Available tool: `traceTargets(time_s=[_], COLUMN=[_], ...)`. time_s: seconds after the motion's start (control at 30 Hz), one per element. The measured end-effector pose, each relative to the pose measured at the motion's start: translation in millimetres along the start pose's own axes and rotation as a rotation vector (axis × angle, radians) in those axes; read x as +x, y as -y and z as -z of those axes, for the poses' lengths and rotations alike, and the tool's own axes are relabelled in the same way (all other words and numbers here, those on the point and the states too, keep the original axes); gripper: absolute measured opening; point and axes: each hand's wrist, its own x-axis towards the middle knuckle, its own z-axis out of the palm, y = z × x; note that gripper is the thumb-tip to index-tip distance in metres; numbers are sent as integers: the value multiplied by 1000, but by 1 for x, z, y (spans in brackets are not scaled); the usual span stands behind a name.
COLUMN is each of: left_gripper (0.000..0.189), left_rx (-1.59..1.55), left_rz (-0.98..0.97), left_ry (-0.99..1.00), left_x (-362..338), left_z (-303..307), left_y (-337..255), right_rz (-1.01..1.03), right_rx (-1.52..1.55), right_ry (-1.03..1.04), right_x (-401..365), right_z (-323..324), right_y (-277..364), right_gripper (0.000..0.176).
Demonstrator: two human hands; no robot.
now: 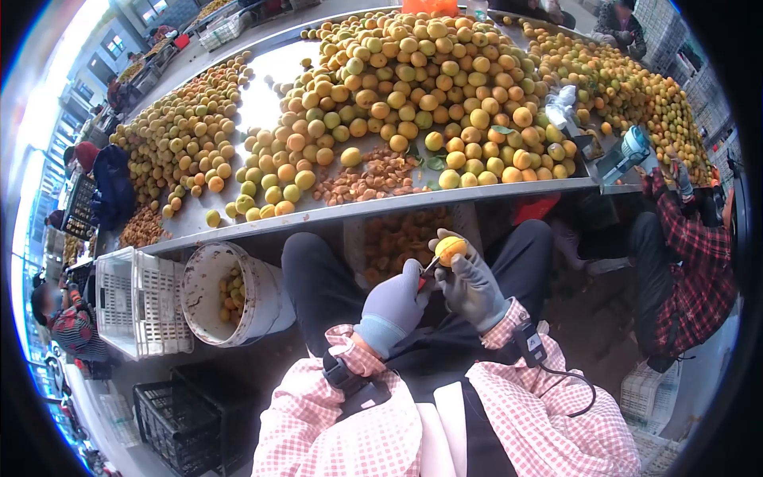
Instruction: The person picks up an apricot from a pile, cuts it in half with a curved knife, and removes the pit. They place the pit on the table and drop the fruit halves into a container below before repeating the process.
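Gloved in grey, my left hand (pixel 393 306) is closed around a small knife (pixel 430 266) with a red handle. Its blade points up toward a yellow-orange apricot (pixel 451 250), the tip right at the fruit's lower left side. My right hand (pixel 474 290), in a grey glove too, grips that apricot between thumb and fingers. Both hands are close together above my lap. Below and beyond them, between my knees, a crate (pixel 354 246) holds orange apricot pieces (pixel 405 238), partly hidden by my hands and legs.
A metal-edged table (pixel 318 210) carries heaped apricots (pixel 429 71) and a pile of brown pits (pixel 369 175). At my left stand a white bucket (pixel 266 298) with fruit inside, white crates (pixel 163 298) and black crates (pixel 179 421). A person in a plaid shirt (pixel 691 254) sits at right.
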Motion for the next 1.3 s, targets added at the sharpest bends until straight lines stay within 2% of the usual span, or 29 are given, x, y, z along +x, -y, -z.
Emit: traceTargets(time_s=[0.03, 0.1, 0.17, 0.23, 0.27, 0.33, 0.37, 0.43, 0.5, 0.57, 0.7, 0.77, 0.8, 0.9, 0.97, 1.0, 1.03, 1.1, 1.17, 1.23, 1.27, 1.3], left_gripper=[24, 24, 24, 24, 24, 24, 24, 23, 23, 22, 23, 21, 21, 20, 21, 19, 19, 21, 28, 39, 53, 53], left_rx=[50, 99, 115, 112, 113, 109, 109, 143, 176, 206, 154, 113, 115, -50, -352, -412, -414, -544, -577, -700, -739, -738], left_rz=[16, 27, 64, 52, 42, 57, 73, 50, 29, 24, 10, 73, 69, 35, -42, 41, 39, -52, -34, -36, 17, 18], left_ry=[17, 35, 48, 30, 7, 8, 6, -31, -64, -88, -83, -9, -7, 10, -122, -73, -73, -102, -66, 25, 109, 111], left_x=[2, 5, 4, 5, 5, 6, 6, 6, 5, 4, 2, 0, -4, -12, -11, -8, -3, 5, 9, 11, 11, 10], left_z=[0, -2, -7, -10, -10, -10, -9, -6, -6, -9, -18, -17, -18, -14, -5, 6, 5, 3, 3, -1, -2, -2], left_y=[3, 7, 8, 7, 7, 1, -1, -1, 1, 10, 20, 23, 29, 38, 31, 22, 23, 23, 14, 10, 13, 12], right_rz=[-2, 40, 65, 118, 117, 63, 60, 3, -9, 25, 96, 36, 16, 30, 2, -52, -105, -165, -229, -237, -245, -254], right_rx=[2, -449, -455, -640, -641, -195, -196, 104, 59, -268, -291, -39, 18, -28, -118, -101, -87, -105, -419, -429, -386, -343], right_ry=[3, -113, -101, -137, -137, -134, -133, -169, -145, -131, -197, -302, -289, -351, -369, -349, -327, -316, -226, -287, -344, -400], right_x=[1, 0, -1, -2, -3, -2, -1, 0, 0, 4, 3, 6, 9, 7, 2, -3, -5, -10, -14, -15, -15, -15], right_z=[-1, -7, -7, -1, 1, 1, -2, -17, -19, -4, -3, 2, 5, 10, 19, 11, 6, 4, -3, -9, -10, -11], right_y=[3, 8, 11, 10, 6, -4, -8, -13, -9, -6, -12, -11, -5, 11, 12, 15, 18, 18, 14, 8, 6, 5], right_gripper=[50, 46, 43, 42, 42, 49, 49, 48, 47, 49, 46, 32, 33, 32, 31, 31, 31, 35, 33, 33, 33, 33])
